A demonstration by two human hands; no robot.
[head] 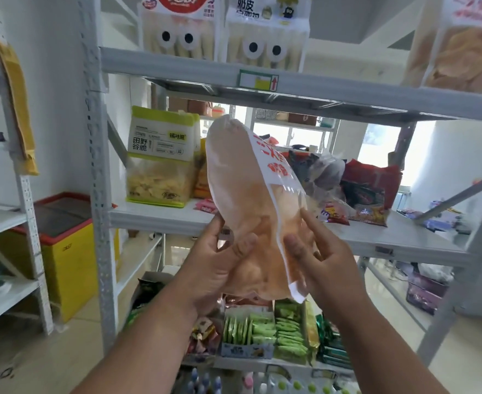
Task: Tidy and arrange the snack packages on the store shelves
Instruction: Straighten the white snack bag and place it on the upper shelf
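I have one snack bag (251, 200) up in front of me, held in the air before the middle shelf (160, 216), standing nearly on end with its top tipped a little to the left. My left hand (217, 268) cups its lower left side, thumb laid across the front and fingers curled behind it. My right hand (319, 260) takes the lower right edge, thumb on the front near the clear seam, fingers wrapped round the back; how tightly those hidden fingers press I cannot tell. The bag is pale orange with a white band of red print down its right side, and it looks soft and full of air, so I judge it will crush or slip if I squeeze.

This seems to be the carrying and turning step: the bag is picked up but not yet placed. On the shelf, a green-topped bag (160, 155) stands upright at the left, and a loose heap of red packets (367, 189) lies to the right, further back. Between them there is bare shelf behind the bag I hold.

Next I would turn the printed face toward me, set the bottom edge down in that gap, and let go only once it stands.
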